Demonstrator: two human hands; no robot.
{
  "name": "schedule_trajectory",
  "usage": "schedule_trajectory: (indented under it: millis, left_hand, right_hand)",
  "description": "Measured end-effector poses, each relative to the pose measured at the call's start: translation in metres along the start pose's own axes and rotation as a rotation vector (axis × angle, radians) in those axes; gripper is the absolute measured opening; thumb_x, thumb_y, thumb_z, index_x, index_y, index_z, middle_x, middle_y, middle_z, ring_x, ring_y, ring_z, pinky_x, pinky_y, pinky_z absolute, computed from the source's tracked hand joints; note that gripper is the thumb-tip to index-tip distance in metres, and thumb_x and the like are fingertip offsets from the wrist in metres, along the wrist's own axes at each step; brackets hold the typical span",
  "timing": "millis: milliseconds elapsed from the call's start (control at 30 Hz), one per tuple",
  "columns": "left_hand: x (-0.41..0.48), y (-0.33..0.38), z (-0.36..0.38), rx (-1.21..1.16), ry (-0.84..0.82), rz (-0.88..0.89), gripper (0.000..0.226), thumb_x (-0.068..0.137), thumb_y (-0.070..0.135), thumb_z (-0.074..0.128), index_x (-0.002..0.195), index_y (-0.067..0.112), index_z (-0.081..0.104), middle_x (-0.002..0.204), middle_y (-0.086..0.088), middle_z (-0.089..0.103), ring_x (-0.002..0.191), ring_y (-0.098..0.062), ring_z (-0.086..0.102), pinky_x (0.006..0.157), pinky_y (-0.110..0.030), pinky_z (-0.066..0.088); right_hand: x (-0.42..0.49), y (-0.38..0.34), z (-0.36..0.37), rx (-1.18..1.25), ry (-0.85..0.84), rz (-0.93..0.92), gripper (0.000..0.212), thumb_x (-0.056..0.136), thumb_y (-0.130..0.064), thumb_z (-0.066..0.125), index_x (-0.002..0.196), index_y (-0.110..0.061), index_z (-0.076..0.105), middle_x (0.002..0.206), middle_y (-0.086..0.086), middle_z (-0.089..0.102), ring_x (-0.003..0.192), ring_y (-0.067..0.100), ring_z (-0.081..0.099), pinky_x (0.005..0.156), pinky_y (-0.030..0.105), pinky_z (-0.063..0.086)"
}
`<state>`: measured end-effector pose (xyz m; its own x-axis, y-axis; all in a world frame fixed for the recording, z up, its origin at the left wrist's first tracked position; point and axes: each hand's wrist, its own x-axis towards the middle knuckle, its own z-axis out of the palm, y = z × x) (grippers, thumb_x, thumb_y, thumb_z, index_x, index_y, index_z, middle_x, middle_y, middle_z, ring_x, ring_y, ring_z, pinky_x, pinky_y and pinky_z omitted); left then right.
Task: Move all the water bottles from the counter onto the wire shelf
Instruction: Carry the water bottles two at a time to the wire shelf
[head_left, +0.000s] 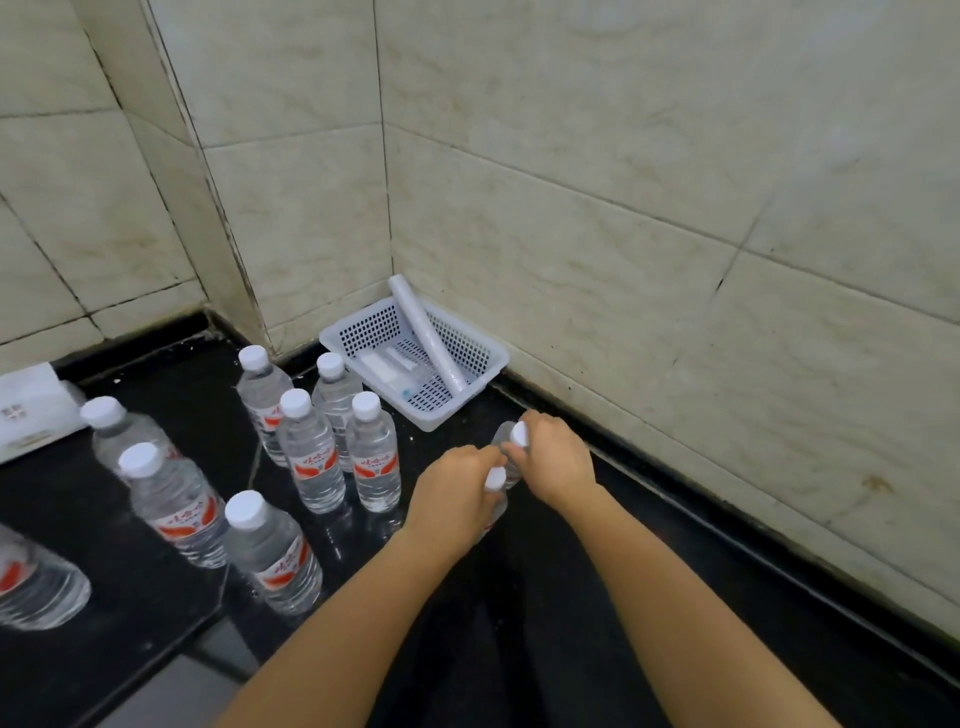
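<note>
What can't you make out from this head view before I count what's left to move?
- Wire shelf: nowhere in the head view, so its place is unknown.
- Bottle under the left hand: only its cap shows; the hand covers the body.
- Bottle in the right hand: mostly covered by the fingers.
- Bottle at the left edge: cut off by the frame.
- Small items in the white basket: too small to identify.

Tiled kitchen corner: black stone counter (545, 597), white plastic basket (483, 358)
</note>
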<state>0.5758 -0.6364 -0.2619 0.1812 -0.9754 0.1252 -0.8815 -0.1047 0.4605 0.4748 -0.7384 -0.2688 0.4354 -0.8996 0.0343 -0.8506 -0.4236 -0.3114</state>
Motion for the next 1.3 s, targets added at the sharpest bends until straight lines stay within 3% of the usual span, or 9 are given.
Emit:
schedule_trajectory:
  millis: [167, 300, 433, 533, 600, 933, 1100, 1300]
  left_hand:
    - [-0.039, 0.009, -0.002, 0.008, -0.081, 0.051, 0.01, 0.082, 0.02, 0.06, 0.088, 0.014, 0.063, 0.091, -0.004, 0.062, 0.09, -0.019, 0.057, 0.07, -0.027, 0.044]
    - [-0.072, 0.003, -0.008, -0.035, -0.073, 0.068, 0.016, 0.081, 0.017, 0.059, 0.095, 0.011, 0.065, 0.094, -0.006, 0.061, 0.091, -0.021, 0.055, 0.077, -0.034, 0.047]
    - [-0.11, 0.01, -0.012, -0.115, -0.042, 0.03, 0.008, 0.075, 0.016, 0.062, 0.08, 0.011, 0.065, 0.084, -0.007, 0.063, 0.081, -0.023, 0.059, 0.07, -0.038, 0.049]
    - [-0.144, 0.026, -0.015, -0.205, -0.111, 0.04, 0.009, 0.068, 0.019, 0.067, 0.063, 0.021, 0.059, 0.072, 0.0, 0.061, 0.073, -0.02, 0.058, 0.056, -0.027, 0.037]
    - [-0.167, 0.041, -0.016, -0.238, -0.153, 0.07, 0.005, 0.067, 0.021, 0.069, 0.069, 0.02, 0.065, 0.074, 0.003, 0.065, 0.075, -0.016, 0.06, 0.057, -0.025, 0.038]
    - [-0.257, 0.17, -0.013, -0.323, -0.274, 0.352, 0.016, 0.066, 0.021, 0.074, 0.082, 0.018, 0.073, 0.083, 0.005, 0.072, 0.081, -0.015, 0.064, 0.073, -0.033, 0.053]
    - [-0.295, 0.251, 0.003, -0.35, -0.32, 0.505, 0.016, 0.066, 0.021, 0.074, 0.082, 0.02, 0.073, 0.083, 0.007, 0.071, 0.081, -0.015, 0.064, 0.072, -0.031, 0.053]
    - [-0.345, 0.36, 0.028, -0.412, -0.345, 0.558, 0.014, 0.067, 0.021, 0.074, 0.081, 0.022, 0.072, 0.081, 0.008, 0.071, 0.079, -0.01, 0.064, 0.068, -0.03, 0.054]
  right_hand:
    - [-0.066, 0.014, 0.007, 0.03, 0.011, 0.075, 0.026, 0.09, -0.029, 0.059, 0.109, -0.011, 0.059, 0.107, 0.009, 0.064, 0.096, 0.027, 0.059, 0.074, 0.036, 0.047]
    - [-0.114, 0.016, -0.007, 0.115, 0.052, 0.109, 0.019, 0.086, -0.027, 0.061, 0.099, -0.014, 0.062, 0.101, 0.007, 0.065, 0.094, 0.026, 0.059, 0.07, 0.033, 0.044]
    - [-0.178, 0.022, -0.028, 0.17, -0.01, 0.202, 0.025, 0.083, -0.029, 0.064, 0.1, -0.011, 0.064, 0.1, 0.008, 0.067, 0.092, 0.029, 0.062, 0.073, 0.038, 0.051]
    - [-0.235, 0.034, -0.044, 0.204, -0.041, 0.277, 0.025, 0.079, -0.03, 0.067, 0.094, -0.01, 0.067, 0.092, 0.008, 0.069, 0.086, 0.028, 0.064, 0.072, 0.04, 0.053]
    - [-0.275, 0.041, -0.054, 0.232, -0.048, 0.316, 0.02, 0.075, -0.03, 0.069, 0.085, -0.013, 0.066, 0.085, 0.006, 0.069, 0.08, 0.026, 0.064, 0.067, 0.04, 0.052]
    - [-0.459, 0.081, -0.126, 0.295, 0.134, 0.516, 0.023, 0.072, -0.03, 0.071, 0.082, -0.01, 0.068, 0.082, 0.007, 0.069, 0.079, 0.025, 0.065, 0.067, 0.045, 0.055]
    - [-0.54, 0.118, -0.165, 0.278, 0.245, 0.59, 0.024, 0.073, -0.028, 0.07, 0.083, -0.007, 0.068, 0.082, 0.01, 0.07, 0.081, 0.027, 0.066, 0.067, 0.046, 0.055]
    - [-0.631, 0.183, -0.212, 0.251, 0.338, 0.628, 0.02, 0.073, -0.028, 0.07, 0.082, -0.01, 0.069, 0.08, 0.007, 0.07, 0.079, 0.023, 0.066, 0.067, 0.042, 0.054]
